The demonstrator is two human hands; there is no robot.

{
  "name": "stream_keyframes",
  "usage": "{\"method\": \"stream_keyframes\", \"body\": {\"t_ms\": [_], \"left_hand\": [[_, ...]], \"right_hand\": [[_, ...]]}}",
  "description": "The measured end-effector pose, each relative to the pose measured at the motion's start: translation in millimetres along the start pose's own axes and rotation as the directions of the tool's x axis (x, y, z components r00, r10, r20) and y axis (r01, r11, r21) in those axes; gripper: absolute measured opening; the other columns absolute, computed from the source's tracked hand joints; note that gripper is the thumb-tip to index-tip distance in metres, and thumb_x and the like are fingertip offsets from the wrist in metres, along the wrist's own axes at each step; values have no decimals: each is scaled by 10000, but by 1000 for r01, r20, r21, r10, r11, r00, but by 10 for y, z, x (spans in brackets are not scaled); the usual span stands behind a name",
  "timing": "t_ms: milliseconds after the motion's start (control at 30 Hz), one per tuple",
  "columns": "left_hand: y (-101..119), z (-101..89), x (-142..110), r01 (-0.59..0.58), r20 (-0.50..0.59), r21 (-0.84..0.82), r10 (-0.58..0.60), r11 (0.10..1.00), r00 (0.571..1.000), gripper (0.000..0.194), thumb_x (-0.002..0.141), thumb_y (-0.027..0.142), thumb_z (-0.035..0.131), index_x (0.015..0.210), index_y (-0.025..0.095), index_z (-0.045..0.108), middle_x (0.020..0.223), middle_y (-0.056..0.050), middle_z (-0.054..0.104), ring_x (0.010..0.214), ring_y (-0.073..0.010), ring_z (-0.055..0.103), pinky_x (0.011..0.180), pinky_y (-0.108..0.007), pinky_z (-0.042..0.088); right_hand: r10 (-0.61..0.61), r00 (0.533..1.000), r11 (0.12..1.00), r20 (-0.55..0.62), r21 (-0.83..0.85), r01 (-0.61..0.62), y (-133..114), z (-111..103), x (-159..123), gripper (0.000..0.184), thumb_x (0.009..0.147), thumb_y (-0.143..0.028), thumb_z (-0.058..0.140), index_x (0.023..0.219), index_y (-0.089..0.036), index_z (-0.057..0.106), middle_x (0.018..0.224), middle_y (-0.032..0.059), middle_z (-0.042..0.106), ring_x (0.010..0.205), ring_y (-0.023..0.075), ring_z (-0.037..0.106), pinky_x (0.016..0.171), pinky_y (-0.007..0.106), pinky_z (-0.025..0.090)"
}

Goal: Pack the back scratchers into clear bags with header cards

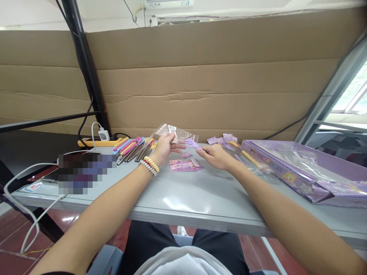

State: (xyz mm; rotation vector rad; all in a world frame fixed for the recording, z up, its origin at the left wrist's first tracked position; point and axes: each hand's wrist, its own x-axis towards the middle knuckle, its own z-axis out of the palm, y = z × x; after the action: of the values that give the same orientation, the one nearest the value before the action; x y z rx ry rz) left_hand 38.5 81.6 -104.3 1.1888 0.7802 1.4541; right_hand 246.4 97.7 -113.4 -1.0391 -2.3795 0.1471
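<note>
My left hand (164, 148), with beaded bracelets at the wrist, has a clear plastic bag (182, 133) between its thumb and fingers. The bag spreads out behind that hand. In my right hand (215, 156) is a purple back scratcher (192, 143), its pronged head pointing left toward the bag's opening. Most of its handle is hidden by the hand. Below and between the hands lie small pink and purple printed cards (183, 165). Left of my left hand is a pile of back scratchers (134, 147) with coloured handles, metal rods and claw-shaped ends.
On the right stands an open purple printed box (304, 183) with clear plastic inside. Bagged yellow and purple back scratchers (250, 157) and more cards (226, 138) lie beside it. An orange power strip (99, 142) with white cables sits at left. Cardboard (206, 80) walls the table's back.
</note>
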Motion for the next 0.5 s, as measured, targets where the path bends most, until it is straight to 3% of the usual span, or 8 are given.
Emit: {"method": "stream_keyframes", "body": {"t_ms": [200,367,500], "left_hand": [[-18,20,-40,-102,107,63,95,993,990,293,671,267,707,883,145,546,768,-23,644,688,-136,631,589,-245,508],[-28,40,-45,-40,103,86,31,995,994,155,742,228,649,819,103,600,770,-41,641,702,-117,616,639,-254,522],[-19,55,-56,0,81,40,-3,999,997,171,745,236,663,811,120,557,735,-24,626,664,-133,628,606,-285,539]], "right_hand": [[-9,999,1000,34,30,8,-35,14,-9,448,887,-512,301,595,-180,378,544,-30,385,509,92,320,516,239,209],[-16,998,1000,67,-2,16,-43,32,-7,453,897,-513,276,615,-183,409,545,-25,426,513,100,358,531,237,231],[30,999,995,40,-96,-26,-45,14,-7,464,905,-520,260,630,-183,422,563,-8,475,520,106,380,535,239,236]]}}
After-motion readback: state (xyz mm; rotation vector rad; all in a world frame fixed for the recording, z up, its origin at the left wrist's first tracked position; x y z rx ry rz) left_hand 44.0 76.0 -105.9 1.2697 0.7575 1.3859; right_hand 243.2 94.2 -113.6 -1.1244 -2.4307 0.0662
